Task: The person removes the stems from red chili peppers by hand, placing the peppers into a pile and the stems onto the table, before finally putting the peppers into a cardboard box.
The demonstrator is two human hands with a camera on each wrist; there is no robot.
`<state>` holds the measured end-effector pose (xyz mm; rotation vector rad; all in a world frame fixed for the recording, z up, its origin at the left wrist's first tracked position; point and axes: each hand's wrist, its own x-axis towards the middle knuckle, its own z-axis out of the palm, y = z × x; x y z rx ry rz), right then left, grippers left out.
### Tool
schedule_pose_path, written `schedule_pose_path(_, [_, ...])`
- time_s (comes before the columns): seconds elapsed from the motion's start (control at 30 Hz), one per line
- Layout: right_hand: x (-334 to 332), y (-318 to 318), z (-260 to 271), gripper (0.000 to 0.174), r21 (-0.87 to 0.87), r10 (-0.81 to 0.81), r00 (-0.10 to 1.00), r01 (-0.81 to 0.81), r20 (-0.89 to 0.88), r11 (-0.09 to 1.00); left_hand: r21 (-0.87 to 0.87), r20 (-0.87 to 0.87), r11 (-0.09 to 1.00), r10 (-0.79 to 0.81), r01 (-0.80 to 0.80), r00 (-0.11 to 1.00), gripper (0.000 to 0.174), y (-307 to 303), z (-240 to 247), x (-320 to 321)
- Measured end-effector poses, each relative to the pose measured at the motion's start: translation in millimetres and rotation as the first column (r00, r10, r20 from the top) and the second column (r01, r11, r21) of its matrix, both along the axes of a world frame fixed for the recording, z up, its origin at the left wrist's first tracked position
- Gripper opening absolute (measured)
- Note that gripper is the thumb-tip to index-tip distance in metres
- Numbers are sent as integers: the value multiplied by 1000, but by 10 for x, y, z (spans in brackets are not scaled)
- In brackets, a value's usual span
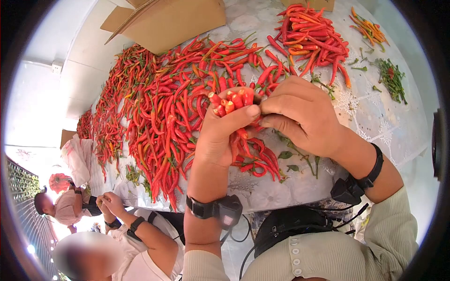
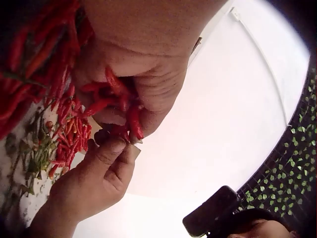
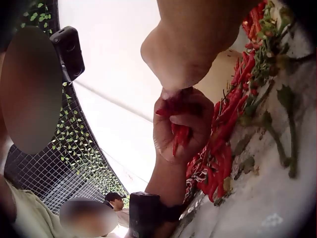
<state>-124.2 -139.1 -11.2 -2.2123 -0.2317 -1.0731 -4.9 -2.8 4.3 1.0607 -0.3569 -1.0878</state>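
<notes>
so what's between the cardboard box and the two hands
A heap of red chilies fills it, from the box down to the left hand and right hand, which hold a bunch. The head view shows this.

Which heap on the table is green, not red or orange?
The small heap of green stalks near the right edge of the table. The big spread and the far heap are red chillies; the corner heap is orange.
</notes>
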Motion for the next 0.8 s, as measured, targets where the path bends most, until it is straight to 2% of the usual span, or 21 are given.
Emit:
schedule_pose_path(0.07, [-14, -8, 26, 18, 18, -24, 1000, 24, -16, 1000, -28, 15, 999, 41, -40, 999, 28, 19, -64, 31])
schedule_pose_path(0.17, [-8, -57, 37, 18, 25, -167, 984, 169, -65, 985, -244, -103, 969, 6, -31, 995, 23, 55, -72, 106])
schedule_pose_path(0.27, [56, -189, -138, 18, -11, -332, 937, 333, -109, 943, -408, -303, 910, -55, -77, 952, 19, 62, -123, 190])
schedule_pose_path(0.33, [63, -244, -195, 20, -69, -407, 901, 401, -148, 913, -382, -333, 913, 5, -140, 943, 16, 54, -63, 151])
schedule_pose_path(0.4, [60, -259, -232, 24, -126, -402, 894, 383, -197, 915, -345, -335, 919, 67, -188, 940, 16, 56, -27, 132])
schedule_pose_path(0.53, [47, -222, -258, 27, -226, -412, 845, 351, -342, 908, -366, -406, 913, 18, -180, 914, 16, 70, -34, 140])
schedule_pose_path(0.6, [39, -229, -251, 26, -230, -392, 847, 326, -360, 917, -384, -448, 906, -14, -178, 894, 16, 81, -40, 152])
schedule_pose_path(0.73, [18, -232, -203, 24, -209, -339, 830, 272, -443, 939, -439, -410, 892, -87, -113, 908, 14, 97, -73, 187])
schedule_pose_path(0.8, [37, -215, -202, 21, -161, -321, 885, 282, -337, 946, -449, -361, 892, -123, -56, 925, 13, 95, -78, 192])
